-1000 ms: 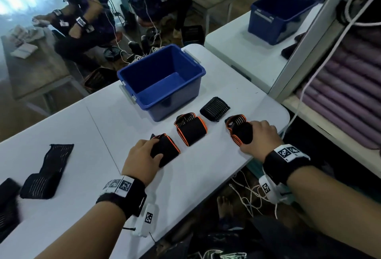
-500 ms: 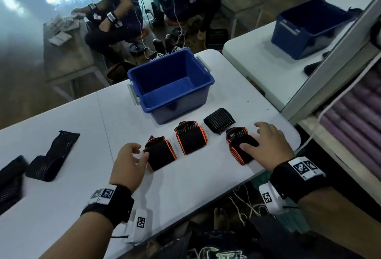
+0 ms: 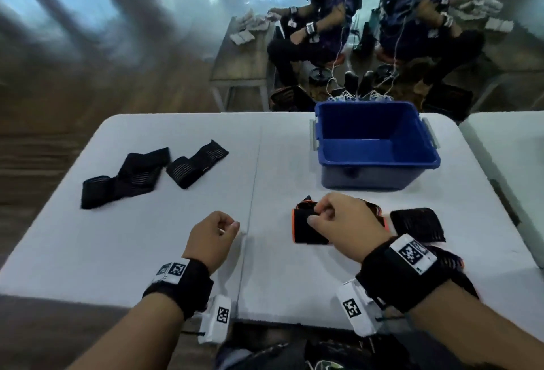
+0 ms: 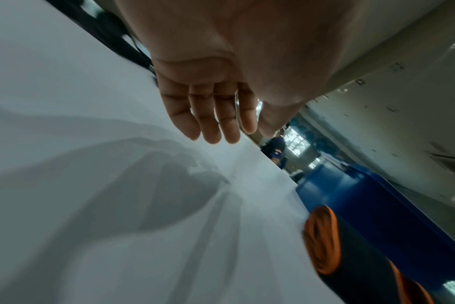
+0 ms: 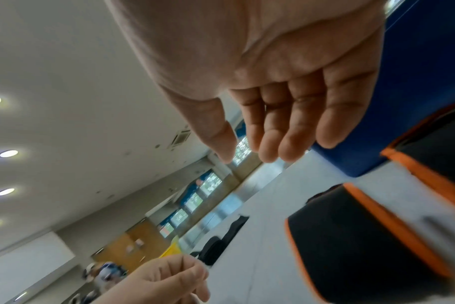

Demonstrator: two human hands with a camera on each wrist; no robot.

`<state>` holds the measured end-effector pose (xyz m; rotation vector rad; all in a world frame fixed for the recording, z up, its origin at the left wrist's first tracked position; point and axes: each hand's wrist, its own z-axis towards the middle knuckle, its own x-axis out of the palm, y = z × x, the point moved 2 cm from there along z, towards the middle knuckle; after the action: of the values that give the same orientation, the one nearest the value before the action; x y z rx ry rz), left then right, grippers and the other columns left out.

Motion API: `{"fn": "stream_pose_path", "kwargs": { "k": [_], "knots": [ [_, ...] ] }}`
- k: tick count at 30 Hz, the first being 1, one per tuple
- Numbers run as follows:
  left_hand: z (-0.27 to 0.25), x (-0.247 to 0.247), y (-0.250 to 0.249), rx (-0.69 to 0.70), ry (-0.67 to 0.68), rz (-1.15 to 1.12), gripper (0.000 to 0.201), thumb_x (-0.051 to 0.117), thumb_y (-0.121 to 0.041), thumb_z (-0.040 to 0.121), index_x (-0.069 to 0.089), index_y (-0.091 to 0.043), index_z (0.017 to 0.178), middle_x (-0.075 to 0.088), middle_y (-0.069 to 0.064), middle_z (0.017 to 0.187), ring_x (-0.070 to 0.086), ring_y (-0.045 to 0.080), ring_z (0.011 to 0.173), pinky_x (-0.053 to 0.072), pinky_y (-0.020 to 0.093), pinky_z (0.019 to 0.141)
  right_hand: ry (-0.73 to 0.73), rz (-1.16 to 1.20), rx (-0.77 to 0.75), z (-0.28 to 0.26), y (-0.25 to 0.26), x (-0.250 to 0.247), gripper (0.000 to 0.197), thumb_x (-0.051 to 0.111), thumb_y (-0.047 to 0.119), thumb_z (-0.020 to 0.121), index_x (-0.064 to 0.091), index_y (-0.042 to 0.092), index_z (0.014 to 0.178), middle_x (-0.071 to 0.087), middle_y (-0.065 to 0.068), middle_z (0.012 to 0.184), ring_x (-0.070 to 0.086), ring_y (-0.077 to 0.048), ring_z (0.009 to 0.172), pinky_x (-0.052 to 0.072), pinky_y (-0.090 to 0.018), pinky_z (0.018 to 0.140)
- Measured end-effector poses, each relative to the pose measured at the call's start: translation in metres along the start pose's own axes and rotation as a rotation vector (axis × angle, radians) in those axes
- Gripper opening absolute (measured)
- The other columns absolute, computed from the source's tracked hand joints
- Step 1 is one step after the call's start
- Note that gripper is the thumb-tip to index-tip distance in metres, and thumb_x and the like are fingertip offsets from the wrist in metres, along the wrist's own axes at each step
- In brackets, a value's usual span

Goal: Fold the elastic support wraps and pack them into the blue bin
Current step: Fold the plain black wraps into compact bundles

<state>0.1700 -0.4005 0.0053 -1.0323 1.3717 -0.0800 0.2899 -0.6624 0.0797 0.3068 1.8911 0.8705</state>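
Observation:
The blue bin (image 3: 374,148) stands empty at the back right of the white table (image 3: 132,251). Two unfolded black wraps (image 3: 126,181) (image 3: 197,168) lie at the left. A folded orange-edged wrap (image 3: 306,231) lies in front of the bin, with a folded black wrap (image 3: 418,225) to its right. My right hand (image 3: 321,216) hovers over the orange-edged wrap, fingers relaxed and empty (image 5: 268,152). Further left, my left hand (image 3: 226,228) hangs just above bare table, loosely curled and empty (image 4: 216,135). The orange-edged wrap (image 5: 351,246) and the bin (image 5: 416,82) show in the right wrist view.
A second white table (image 3: 515,163) adjoins at the right. Beyond the far edge two seated people (image 3: 318,22) work at a wooden table, with cables and dark items on the floor. Another folded wrap (image 3: 447,260) peeks out behind my right wrist.
Both hands have let go of the folded wraps and moved left. The right hand left the rightmost wrap and now hovers over the left ones. The head turned left, bringing the unfolded wraps into view.

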Motion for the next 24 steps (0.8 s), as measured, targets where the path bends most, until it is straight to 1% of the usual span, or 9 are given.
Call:
{"fn": "stream_pose_path", "kwargs": {
  "k": [4,5,8,13,16,18,20,22,24],
  "knots": [
    [-0.012,-0.041,0.049,-0.091,-0.059,-0.010,0.012,0.066,-0.034,0.093,0.062,-0.028,0.083,0.067,-0.012,0.084,0.061,0.003,0.079,0.042,0.023,0.067,0.133,-0.040,-0.078,0.022,0.047,0.046,0.018,0.066,0.046,0.080,0.061,0.031,0.088,0.067,0.009,0.079,0.064,-0.008,0.075,0.051,-0.028,0.072],
    [-0.013,-0.052,0.062,-0.116,-0.076,-0.015,0.012,0.065,-0.033,0.093,0.062,-0.028,0.083,0.067,-0.011,0.084,0.061,0.003,0.079,0.043,0.023,0.068,0.152,-0.057,-0.100,0.027,0.058,0.056,0.018,0.066,0.048,0.080,0.061,0.032,0.087,0.067,0.009,0.080,0.064,-0.008,0.076,0.050,-0.027,0.070],
    [-0.011,-0.085,0.096,-0.170,-0.131,-0.007,0.012,0.065,-0.033,0.094,0.062,-0.028,0.083,0.066,-0.012,0.083,0.061,0.005,0.081,0.043,0.024,0.070,0.200,-0.120,-0.159,0.041,0.092,0.081,0.013,0.066,0.042,0.086,0.063,0.030,0.091,0.066,0.010,0.083,0.060,-0.005,0.080,0.041,-0.021,0.065],
    [0.016,-0.134,0.136,-0.210,-0.169,-0.019,0.009,0.065,-0.030,0.094,0.063,-0.025,0.087,0.065,-0.012,0.084,0.061,0.008,0.081,0.043,0.026,0.072,0.232,-0.161,-0.184,0.067,0.135,0.117,0.011,0.065,0.037,0.088,0.062,0.026,0.090,0.063,0.009,0.083,0.058,-0.006,0.078,0.042,-0.022,0.064],
    [0.052,-0.160,0.143,-0.161,-0.185,-0.006,0.008,0.063,-0.030,0.095,0.063,-0.022,0.092,0.064,-0.011,0.087,0.060,0.010,0.081,0.045,0.028,0.075,0.213,-0.196,-0.175,0.082,0.154,0.131,0.012,0.065,0.036,0.089,0.063,0.024,0.090,0.062,0.009,0.084,0.058,-0.007,0.079,0.044,-0.022,0.066],
    [0.083,-0.172,0.143,-0.093,-0.189,0.024,0.007,0.063,-0.029,0.094,0.062,-0.023,0.092,0.063,-0.009,0.089,0.059,0.011,0.081,0.045,0.029,0.075,0.196,-0.212,-0.154,0.091,0.164,0.139,0.013,0.065,0.036,0.089,0.063,0.024,0.090,0.062,0.009,0.085,0.059,-0.008,0.081,0.045,-0.024,0.069],
    [0.116,-0.177,0.141,-0.023,-0.182,0.067,0.007,0.065,-0.029,0.092,0.062,-0.023,0.094,0.062,-0.005,0.092,0.058,0.014,0.084,0.048,0.032,0.080,0.181,-0.222,-0.123,0.097,0.172,0.145,0.012,0.065,0.036,0.089,0.062,0.025,0.089,0.062,0.009,0.086,0.059,-0.008,0.082,0.047,-0.025,0.071],
    [0.152,-0.177,0.140,0.027,-0.150,0.108,0.016,0.066,-0.029,0.091,0.065,-0.021,0.104,0.062,0.000,0.103,0.059,0.017,0.093,0.050,0.035,0.090,0.167,-0.223,-0.088,0.102,0.178,0.150,0.012,0.065,0.037,0.088,0.062,0.025,0.088,0.063,0.008,0.085,0.059,-0.008,0.081,0.047,-0.026,0.070],
    [0.184,-0.173,0.137,0.067,-0.100,0.148,0.026,0.066,-0.032,0.090,0.065,-0.020,0.114,0.061,0.003,0.116,0.058,0.022,0.109,0.048,0.038,0.100,0.156,-0.224,-0.055,0.103,0.181,0.155,0.012,0.064,0.037,0.089,0.062,0.025,0.088,0.063,0.008,0.083,0.059,-0.008,0.079,0.046,-0.025,0.067]
  ]
}}
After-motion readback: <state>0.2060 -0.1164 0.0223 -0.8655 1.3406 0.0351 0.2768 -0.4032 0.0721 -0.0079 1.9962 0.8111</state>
